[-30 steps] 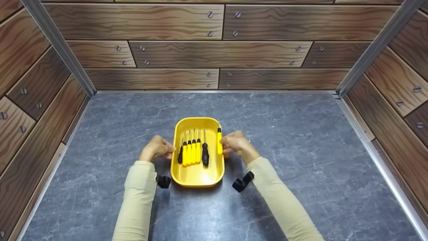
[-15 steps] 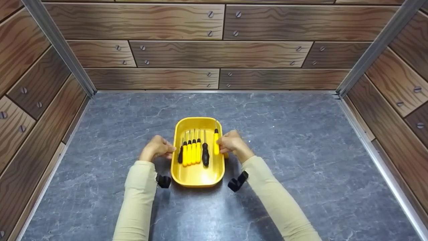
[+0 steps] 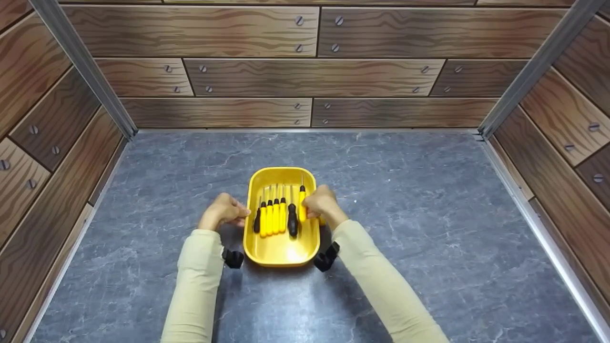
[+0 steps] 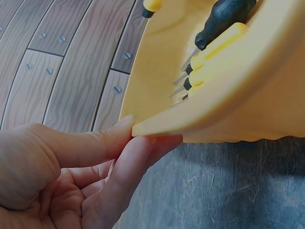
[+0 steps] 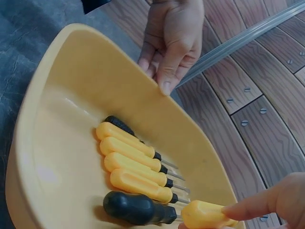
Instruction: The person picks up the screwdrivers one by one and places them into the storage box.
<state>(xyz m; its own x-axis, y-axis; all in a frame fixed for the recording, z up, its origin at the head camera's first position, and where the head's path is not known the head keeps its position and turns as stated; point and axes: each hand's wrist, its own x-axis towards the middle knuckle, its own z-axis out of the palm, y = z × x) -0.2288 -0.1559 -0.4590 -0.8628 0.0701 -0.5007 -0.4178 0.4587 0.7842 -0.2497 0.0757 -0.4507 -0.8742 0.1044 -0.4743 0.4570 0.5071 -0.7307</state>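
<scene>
My left hand (image 3: pixel 223 209) pinches the left rim of a yellow tray (image 3: pixel 282 257) between thumb and fingers, as the left wrist view shows close up. Inside the tray several yellow-handled screwdrivers (image 5: pixel 136 164) lie in a row, with a small black-handled one (image 3: pixel 257 221) at their left end. To their right lies a larger black screwdriver (image 3: pixel 292 221). My right hand (image 3: pixel 324 201) reaches over the right rim and holds a yellow screwdriver (image 3: pixel 302 205) by its handle, blade pointing away, just right of the black one. Whether it touches the tray floor I cannot tell.
A small yellow piece (image 3: pixel 322 220) shows outside the tray's right wall, partly hidden by the right hand. Dark grey marbled floor (image 3: pixel 405 205) surrounds the tray. Wood-patterned walls (image 3: pixel 310 76) with metal edge strips close off the back and sides.
My right hand has moved left with the yellow screwdriver, from above the tray's right rim to beside the large black screwdriver. The left hand and tray have stayed put.
</scene>
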